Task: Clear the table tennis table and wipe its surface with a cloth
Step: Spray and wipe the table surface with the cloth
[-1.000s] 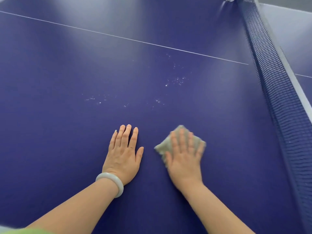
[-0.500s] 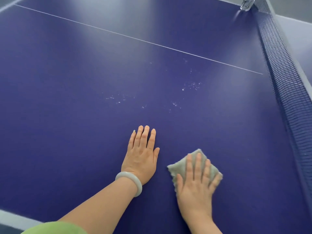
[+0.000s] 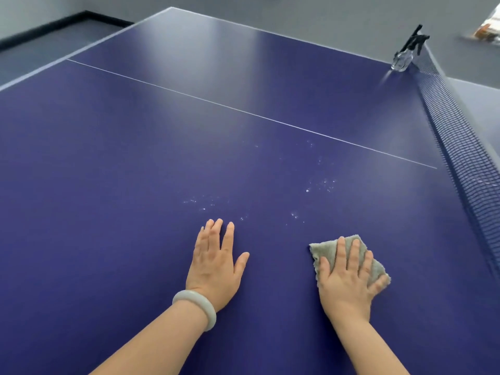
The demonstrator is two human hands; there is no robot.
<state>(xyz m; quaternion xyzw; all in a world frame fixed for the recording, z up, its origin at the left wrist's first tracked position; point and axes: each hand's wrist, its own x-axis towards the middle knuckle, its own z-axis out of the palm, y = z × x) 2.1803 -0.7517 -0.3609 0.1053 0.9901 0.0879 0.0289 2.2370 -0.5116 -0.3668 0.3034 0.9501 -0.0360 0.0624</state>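
Observation:
The blue table tennis table [image 3: 135, 163] fills the view. My right hand [image 3: 349, 280] lies flat with spread fingers on a grey-green cloth [image 3: 324, 251], pressing it onto the table surface. To its left, my left hand [image 3: 215, 262] rests flat on the bare table, fingers straight, with a pale bangle at the wrist. Small white droplets or specks [image 3: 319, 185] dot the surface just beyond both hands.
The dark net [image 3: 465, 163] runs along the right side. A clear spray bottle with a black trigger head [image 3: 405, 54] stands at the far end of the net. Grey floor surrounds the table; a blurred packet [image 3: 484, 32] lies at the top right.
My right hand has drawn the cloth back toward me and then a little to the right. My left hand stayed flat. The view has tilted up, showing the table's far edge and the bottle.

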